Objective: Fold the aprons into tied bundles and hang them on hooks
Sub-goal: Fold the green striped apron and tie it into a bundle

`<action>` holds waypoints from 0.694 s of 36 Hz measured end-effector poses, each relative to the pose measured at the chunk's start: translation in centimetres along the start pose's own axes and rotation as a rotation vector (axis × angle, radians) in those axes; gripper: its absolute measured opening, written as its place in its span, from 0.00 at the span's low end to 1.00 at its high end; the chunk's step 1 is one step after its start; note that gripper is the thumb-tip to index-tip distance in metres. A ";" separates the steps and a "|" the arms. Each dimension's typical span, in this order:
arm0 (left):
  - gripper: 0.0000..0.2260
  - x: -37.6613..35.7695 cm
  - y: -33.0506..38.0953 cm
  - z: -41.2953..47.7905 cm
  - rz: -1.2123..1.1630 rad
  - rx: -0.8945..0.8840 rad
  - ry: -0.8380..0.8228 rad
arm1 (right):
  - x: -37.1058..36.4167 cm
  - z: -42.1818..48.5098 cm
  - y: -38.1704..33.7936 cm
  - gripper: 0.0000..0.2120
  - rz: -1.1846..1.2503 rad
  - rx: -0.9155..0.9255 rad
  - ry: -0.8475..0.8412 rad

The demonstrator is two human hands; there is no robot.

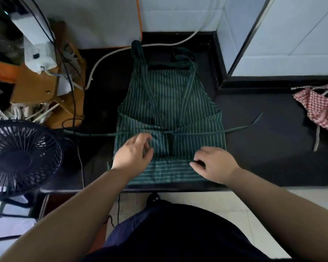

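Two hands work at low centre of the frame on a green striped apron (169, 99) lying flat on the black counter (263, 148), bib toward the top, bottom hem folded up. Right hand (216, 164): fingers (194, 164) pinch the fold edge. Left hand (131, 154): fingers curled over the cloth, gripping or not, cannot tell. Waist ties (240, 128) run out both sides. Red checked apron (318, 110) at right edge, black fan (21, 157) lower left.

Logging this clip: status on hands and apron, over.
Left hand curled over green striped apron, grip unclear; right hand pinches its folded hem. Ties spread loose, one toward desk fan.
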State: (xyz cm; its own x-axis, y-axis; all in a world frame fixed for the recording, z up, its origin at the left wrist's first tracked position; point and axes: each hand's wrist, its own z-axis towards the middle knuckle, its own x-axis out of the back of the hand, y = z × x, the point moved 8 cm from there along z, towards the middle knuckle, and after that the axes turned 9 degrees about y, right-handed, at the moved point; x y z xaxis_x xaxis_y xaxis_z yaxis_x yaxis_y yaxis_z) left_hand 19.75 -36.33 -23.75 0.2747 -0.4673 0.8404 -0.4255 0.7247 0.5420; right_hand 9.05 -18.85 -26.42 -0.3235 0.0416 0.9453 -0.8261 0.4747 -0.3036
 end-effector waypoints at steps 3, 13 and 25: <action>0.16 -1.8 0.1 -3.0 0.122 -0.060 -0.127 | -1.6 -1.9 -0.5 0.20 -0.107 0.026 -0.088; 0.41 -4.1 -1.2 -5.7 0.429 -0.160 -0.423 | -1.7 -2.6 0.3 0.34 -0.175 -0.089 -0.265; 0.36 -4.3 -0.6 -4.4 0.484 -0.312 -0.515 | -0.9 -1.6 -0.8 0.28 -0.299 -0.008 -0.319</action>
State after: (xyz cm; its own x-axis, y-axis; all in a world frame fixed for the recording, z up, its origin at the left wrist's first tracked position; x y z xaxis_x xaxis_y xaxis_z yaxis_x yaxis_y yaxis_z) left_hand 22.60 -32.56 -27.75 -0.3485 -0.1838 0.9191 -0.1127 0.9817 0.1536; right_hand 10.76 -17.87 -26.85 -0.1973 -0.3717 0.9071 -0.9021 0.4310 -0.0196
